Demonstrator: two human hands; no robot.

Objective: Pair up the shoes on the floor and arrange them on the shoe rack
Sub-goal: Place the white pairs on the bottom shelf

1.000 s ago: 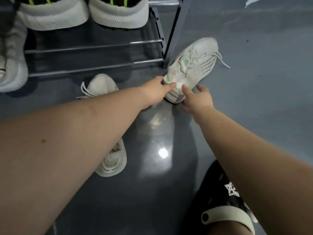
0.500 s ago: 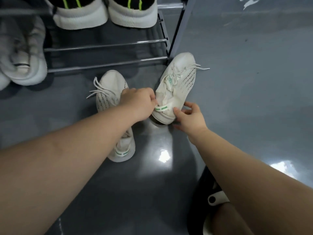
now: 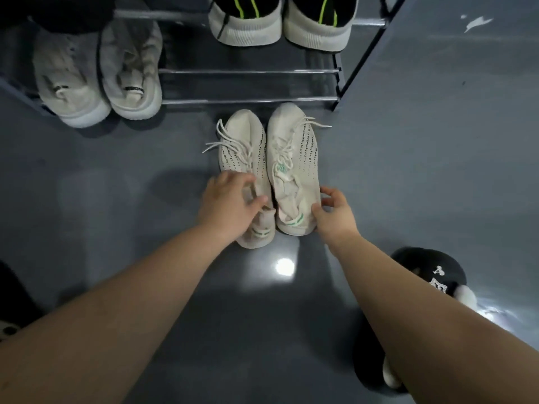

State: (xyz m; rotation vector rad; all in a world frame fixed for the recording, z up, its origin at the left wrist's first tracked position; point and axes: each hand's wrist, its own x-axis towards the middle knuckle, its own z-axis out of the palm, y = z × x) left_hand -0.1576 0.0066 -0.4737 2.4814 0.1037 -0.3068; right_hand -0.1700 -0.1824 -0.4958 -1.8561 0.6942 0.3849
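Note:
Two cream knit sneakers with green heel stripes lie side by side on the grey floor, toes toward the shoe rack (image 3: pixel 248 72). My left hand (image 3: pixel 227 202) rests over the collar of the left sneaker (image 3: pixel 243 141), fingers curled around its opening. My right hand (image 3: pixel 335 211) holds the heel side of the right sneaker (image 3: pixel 294 150), thumb and fingers pinching it. The two shoes touch along their inner sides.
On the rack's lower bars sits a grey-white sneaker pair (image 3: pixel 99 80) at the left. A black pair with neon-green stripes (image 3: pixel 280 21) stands on the tier above. A black slipper (image 3: pixel 428 275) is on my foot at the lower right. The rack's dark post (image 3: pixel 364 53) rises at the right.
The right sneaker has been pulled from leaning at the rack's post to lie straight beside the left one. My left hand shifted from the right sneaker's heel onto the left sneaker.

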